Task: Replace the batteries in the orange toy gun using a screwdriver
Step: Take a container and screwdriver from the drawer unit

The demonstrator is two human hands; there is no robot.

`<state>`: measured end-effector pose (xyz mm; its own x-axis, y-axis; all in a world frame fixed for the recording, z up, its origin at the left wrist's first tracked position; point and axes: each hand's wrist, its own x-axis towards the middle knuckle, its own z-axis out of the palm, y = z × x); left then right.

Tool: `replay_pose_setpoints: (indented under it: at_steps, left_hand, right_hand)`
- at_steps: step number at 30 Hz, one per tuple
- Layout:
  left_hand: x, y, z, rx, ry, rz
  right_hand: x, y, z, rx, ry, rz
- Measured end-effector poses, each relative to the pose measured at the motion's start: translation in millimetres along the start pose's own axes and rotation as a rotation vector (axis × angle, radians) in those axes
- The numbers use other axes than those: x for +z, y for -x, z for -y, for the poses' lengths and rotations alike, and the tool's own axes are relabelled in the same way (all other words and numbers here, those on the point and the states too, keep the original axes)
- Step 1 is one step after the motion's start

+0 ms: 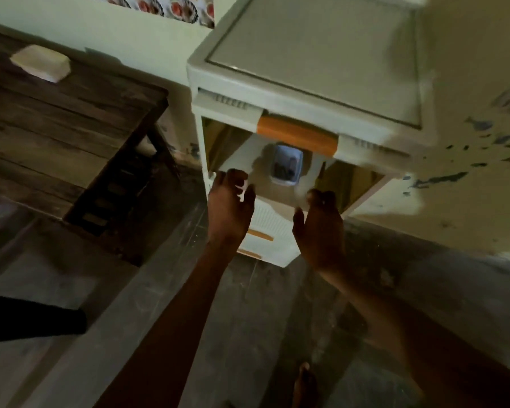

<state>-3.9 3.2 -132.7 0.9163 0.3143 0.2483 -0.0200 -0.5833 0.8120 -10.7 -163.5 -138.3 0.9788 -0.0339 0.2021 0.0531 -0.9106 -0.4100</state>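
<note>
Currently a person stands over a white plastic cabinet (306, 54), looking down past both forearms. The left grip (230, 201) and right grip (318, 228) each hold the front edge of a pulled-out drawer (277, 195), with the fingers curled over the rim and the thumbs on the near side. Motion blur softens the detail.

Between the grips and a little beyond them, a small blue-edged tub (283, 181) sits inside the drawer. It holds some dark items too blurred to name. Just beyond that is an orange handle (298, 136) on the cabinet front. Well off to the left grip's side is a dark wooden worktop (56, 119).

Neither the orange toy gun nor a screwdriver can be seen anywhere in view, so the task seems to be at the fetching stage.

To do this step well, both grips should draw the drawer evenly so it does not jam on one side. It should be kept level so the tub does not slide or tip, and stopped before it leaves its runners. One grip can then let go and lift the tub out.
</note>
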Motion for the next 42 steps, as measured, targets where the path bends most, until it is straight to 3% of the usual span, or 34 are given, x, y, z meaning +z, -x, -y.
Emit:
replay_pose_setpoints:
  at_steps: [4, 12, 14, 17, 25, 31, 36, 42]
  left_hand:
    - [40.2, -29.9, 3.7, 0.012, -0.003, 0.021]
    - [83.8, -48.5, -17.5, 0.031, -0.368, 0.125]
    - [88.5, -49.7, -21.7, 0.034, -0.375, 0.137]
    - [84.5, -42.2, -28.4, -0.031, -0.266, 0.185]
    - [-4.6, 10.6, -66.5, -0.213, -0.13, 0.179]
    - [-117.9, 52.5, -149.1, -0.223, -0.208, 0.241]
    - [-181.5, 38.1, -231.9, -0.117, -0.145, 0.235]
    - [-168.4, -34.6, -272.3, -0.149, -0.133, 0.201]
  right_hand:
    - [21.3, -29.7, -4.8, 0.121, 0.03, -0.132]
    - [29.1, -64.4, -14.6, 0.196, -0.05, -0.226]
    - [31.5, -65.4, -16.3, 0.198, -0.06, -0.255]
    - [25.2, -58.3, -14.5, 0.22, -0.203, -0.154]
    - [-47.9, -11.0, 8.7, 0.416, -0.3, 0.082]
    - [-199.8, 54.4, 80.9, 0.386, -0.54, 0.167]
    - [-288.7, 39.1, 113.8, 0.305, -0.561, 0.077]
    - [-298.4, -35.7, 103.9, 0.336, -0.479, -0.01]
